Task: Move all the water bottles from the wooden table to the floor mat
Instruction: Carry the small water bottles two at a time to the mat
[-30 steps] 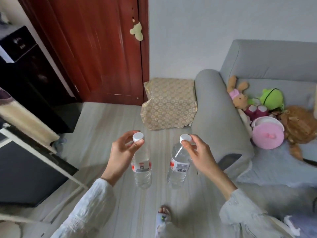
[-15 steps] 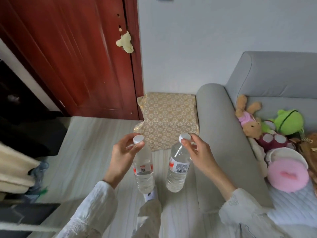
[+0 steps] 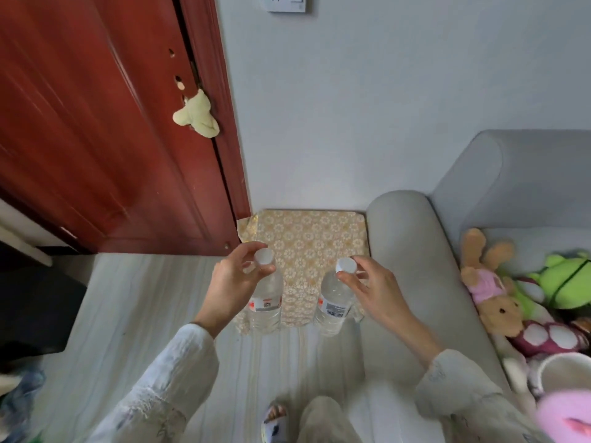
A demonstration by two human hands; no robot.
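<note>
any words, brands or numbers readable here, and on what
None can be read.
Left bottle: red and grey label, print too blurred.
Right bottle: white label with a barcode, digits too small.
Wall socket plate: no text visible.

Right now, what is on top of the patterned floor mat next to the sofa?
Nothing visibly rests on the gold floral mat. The left hand and right hand hold two water bottles by their caps, covering its near edge.
</note>
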